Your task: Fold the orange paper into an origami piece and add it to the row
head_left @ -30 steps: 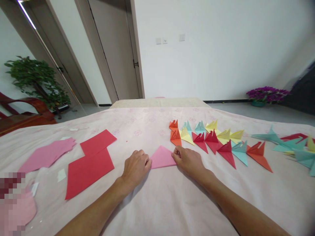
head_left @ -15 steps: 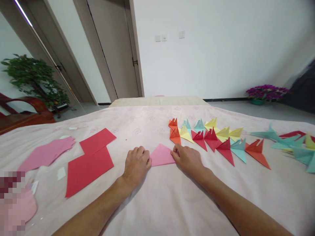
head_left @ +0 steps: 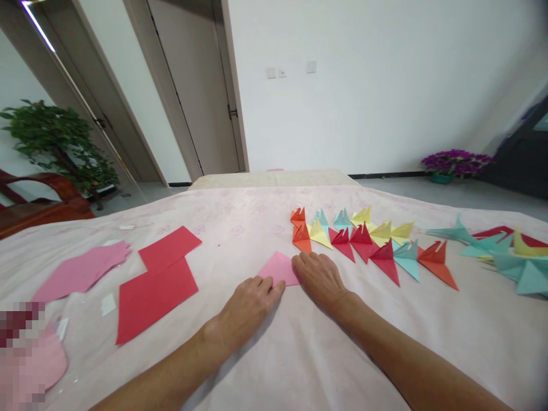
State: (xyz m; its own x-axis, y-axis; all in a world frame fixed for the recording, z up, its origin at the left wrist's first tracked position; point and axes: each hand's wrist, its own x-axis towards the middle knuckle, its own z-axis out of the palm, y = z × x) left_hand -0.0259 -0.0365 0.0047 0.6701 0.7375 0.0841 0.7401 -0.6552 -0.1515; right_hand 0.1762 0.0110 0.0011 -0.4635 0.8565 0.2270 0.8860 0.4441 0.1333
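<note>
A folded piece of pink paper (head_left: 277,265) lies on the cloth with one point facing away from me. My left hand (head_left: 250,299) is at its left and front edge, the thumb along the near fold and the fingers closed on the paper. At the right corner, my right hand (head_left: 319,275) has its curled fingers pressed on the paper. Just beyond my right hand stand folded paper cranes, among them an orange crane (head_left: 302,235), a red crane (head_left: 341,240) and a yellow crane (head_left: 319,233).
Red paper sheets (head_left: 158,291) and pink paper sheets (head_left: 85,268) lie to the left on the pale tablecloth (head_left: 240,217). More cranes, including a light-blue crane (head_left: 522,268), are at the right. A wooden chair (head_left: 55,200) stands at the far left.
My left hand has slid right and nearer along the paper's front edge, its thumb now stretched out. My right hand stays at the right corner. The view has shifted slightly.
</note>
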